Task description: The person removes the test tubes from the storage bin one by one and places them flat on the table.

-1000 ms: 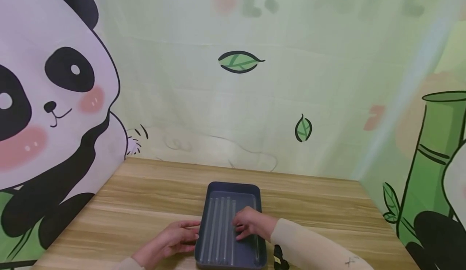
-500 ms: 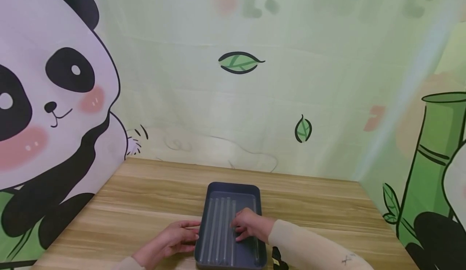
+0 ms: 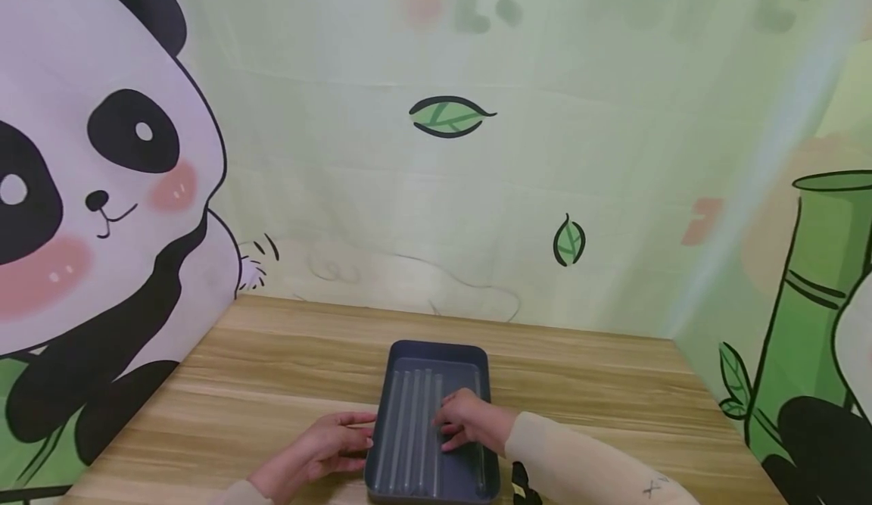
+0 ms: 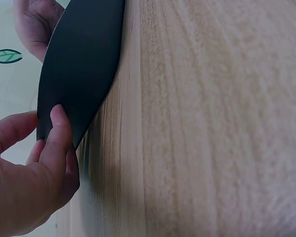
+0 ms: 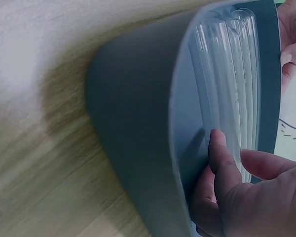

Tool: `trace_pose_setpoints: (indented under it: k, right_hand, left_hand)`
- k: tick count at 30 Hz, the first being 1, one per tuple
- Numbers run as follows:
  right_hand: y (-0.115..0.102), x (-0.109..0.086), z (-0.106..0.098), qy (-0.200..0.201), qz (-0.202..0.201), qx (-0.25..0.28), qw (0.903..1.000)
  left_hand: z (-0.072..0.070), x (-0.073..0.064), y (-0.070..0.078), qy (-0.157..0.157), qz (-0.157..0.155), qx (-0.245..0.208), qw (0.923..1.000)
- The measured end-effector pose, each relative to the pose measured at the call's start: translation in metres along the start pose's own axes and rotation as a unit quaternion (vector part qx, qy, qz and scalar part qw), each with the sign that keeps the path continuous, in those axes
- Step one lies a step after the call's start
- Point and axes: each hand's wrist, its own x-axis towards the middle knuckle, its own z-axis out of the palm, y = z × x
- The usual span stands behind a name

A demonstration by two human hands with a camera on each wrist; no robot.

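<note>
A dark blue-grey rectangular tray lies lengthwise on the table. Inside it, several clear tubes lie side by side along the left half; another clear tube lies along the right wall. My left hand is at the tray's left outer side; in the left wrist view its fingertips touch the dark wall. My right hand reaches into the tray, fingertips at the rightmost tube of the row. In the right wrist view the thumb and index finger stand apart over the tubes, with the other fingers partly hidden.
The wood-grain table surrounds the tray. A light wall cloth printed with pandas, leaves and bamboo rises behind and at both sides. A small black and yellow thing shows beneath my right sleeve.
Both hands, the tray and the tubes stay practically in place. Only a very slight shift of the view and of the right sleeve shows.
</note>
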Motion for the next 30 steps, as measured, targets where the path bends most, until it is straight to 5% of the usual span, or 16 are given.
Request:
trace_pose_setpoints:
  k: [18, 30]
  right_hand:
    - [-0.002, -0.003, -0.007, -0.024, 0.001, 0.041, 0.9989]
    - [-0.012, -0.010, -0.017, -0.031, -0.037, 0.086, 0.9951]
  left_hand:
    - [0.001, -0.003, 0.002, 0.003, -0.001, 0.009, 1.0000]
    - [0.001, -0.003, 0.000, -0.004, 0.008, -0.001, 1.0000]
